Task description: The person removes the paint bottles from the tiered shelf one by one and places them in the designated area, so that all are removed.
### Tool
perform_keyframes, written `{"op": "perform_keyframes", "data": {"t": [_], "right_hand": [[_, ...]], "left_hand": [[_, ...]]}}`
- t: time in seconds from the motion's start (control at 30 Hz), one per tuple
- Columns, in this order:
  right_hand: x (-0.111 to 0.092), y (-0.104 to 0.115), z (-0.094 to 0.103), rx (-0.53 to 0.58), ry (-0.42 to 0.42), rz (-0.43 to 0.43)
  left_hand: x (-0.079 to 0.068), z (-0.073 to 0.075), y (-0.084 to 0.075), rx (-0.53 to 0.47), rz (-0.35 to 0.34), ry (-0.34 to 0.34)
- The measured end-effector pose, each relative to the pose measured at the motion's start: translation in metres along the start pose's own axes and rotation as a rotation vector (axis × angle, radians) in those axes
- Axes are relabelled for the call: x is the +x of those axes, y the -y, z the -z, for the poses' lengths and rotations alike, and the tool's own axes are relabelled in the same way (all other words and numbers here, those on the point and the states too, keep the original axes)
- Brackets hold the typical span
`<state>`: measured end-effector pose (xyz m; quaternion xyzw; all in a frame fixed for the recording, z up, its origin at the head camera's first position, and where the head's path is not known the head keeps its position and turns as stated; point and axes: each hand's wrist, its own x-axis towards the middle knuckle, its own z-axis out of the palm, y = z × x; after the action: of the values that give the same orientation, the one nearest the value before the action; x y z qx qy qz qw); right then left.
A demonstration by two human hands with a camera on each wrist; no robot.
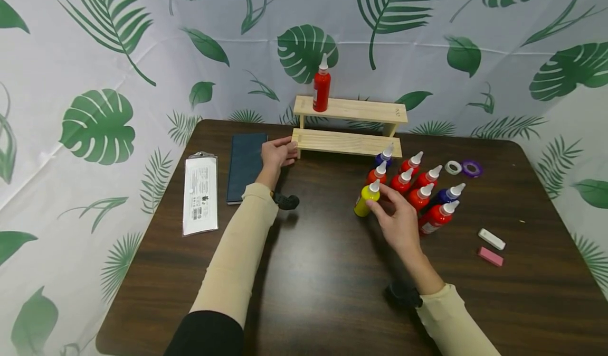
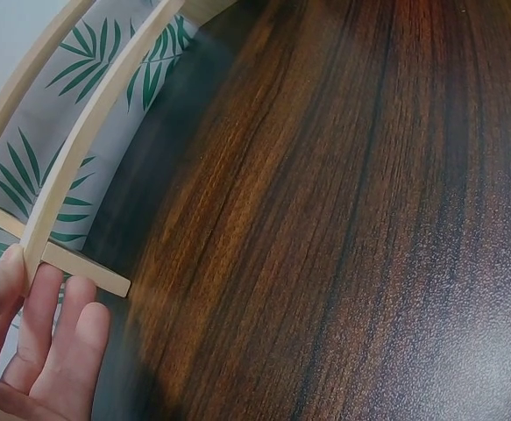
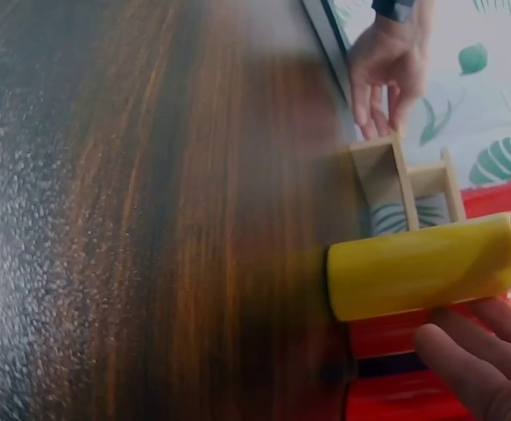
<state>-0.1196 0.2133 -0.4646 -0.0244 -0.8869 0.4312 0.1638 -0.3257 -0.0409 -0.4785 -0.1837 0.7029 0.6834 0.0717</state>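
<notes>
My left hand (image 1: 276,154) pinches the left end of the lower step of a two-step wooden shelf (image 1: 347,142). In the left wrist view the thumb lies on the board's edge and the fingers (image 2: 40,320) are beneath. A red squeeze bottle (image 1: 321,92) with a white nozzle stands on the upper step, toward its left. My right hand (image 1: 399,223) holds a yellow squeeze bottle (image 1: 364,203) near its top, between thumb and fingers. This bottle (image 3: 422,272) is upright, at the front left of a group of red, orange and blue bottles (image 1: 419,197).
Left of the shelf lie a dark blue notebook (image 1: 242,174) and a white packaged item (image 1: 200,195). White tape (image 1: 453,167) and purple tape (image 1: 472,168) rolls sit behind the bottles. A white block (image 1: 491,239) and a pink block (image 1: 490,256) lie at right. A leaf-print cloth hangs behind the table.
</notes>
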Motion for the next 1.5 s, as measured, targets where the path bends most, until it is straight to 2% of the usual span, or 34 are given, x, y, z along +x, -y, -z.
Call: {"op": "perform_keyframes", "data": {"t": [0.13, 0.27, 0.4, 0.5, 0.6, 0.73, 0.87, 1.03, 1.13, 1.23, 1.4, 1.5], "right_hand": [[-0.001, 0.004, 0.004, -0.019, 0.001, 0.002], [-0.001, 0.013, 0.013, -0.033, -0.046, 0.035], [0.006, 0.032, 0.027, -0.051, -0.121, 0.089], [0.019, 0.052, 0.038, -0.071, -0.144, 0.136], [0.037, 0.074, 0.047, -0.124, -0.080, 0.153], [0.071, 0.102, 0.048, -0.209, 0.089, 0.130], [0.114, 0.121, 0.033, -0.247, 0.230, 0.112], [0.170, 0.128, 0.001, -0.190, 0.341, 0.059], [0.197, 0.128, -0.017, -0.139, 0.334, 0.010], [0.216, 0.127, -0.033, -0.088, 0.292, -0.047], [0.232, 0.124, -0.056, -0.020, 0.257, -0.128], [0.237, 0.123, -0.065, 0.017, 0.242, -0.143]], "left_hand": [[0.000, 0.001, -0.001, -0.005, -0.005, -0.002], [0.000, 0.001, 0.000, -0.001, -0.004, -0.001], [-0.001, 0.002, -0.001, 0.006, -0.006, 0.005], [-0.001, 0.002, -0.001, 0.002, 0.001, 0.006], [0.000, 0.002, 0.000, 0.004, 0.006, 0.006], [0.002, 0.002, 0.000, 0.008, -0.003, 0.001], [0.004, 0.002, 0.000, 0.008, -0.016, -0.002], [0.005, 0.001, 0.000, 0.009, -0.013, -0.009], [0.003, 0.000, 0.001, 0.010, -0.005, -0.024], [0.002, -0.003, 0.001, 0.005, -0.001, -0.016], [0.002, -0.003, 0.003, 0.001, -0.001, 0.000], [0.003, -0.002, 0.003, 0.003, -0.005, 0.000]]}}
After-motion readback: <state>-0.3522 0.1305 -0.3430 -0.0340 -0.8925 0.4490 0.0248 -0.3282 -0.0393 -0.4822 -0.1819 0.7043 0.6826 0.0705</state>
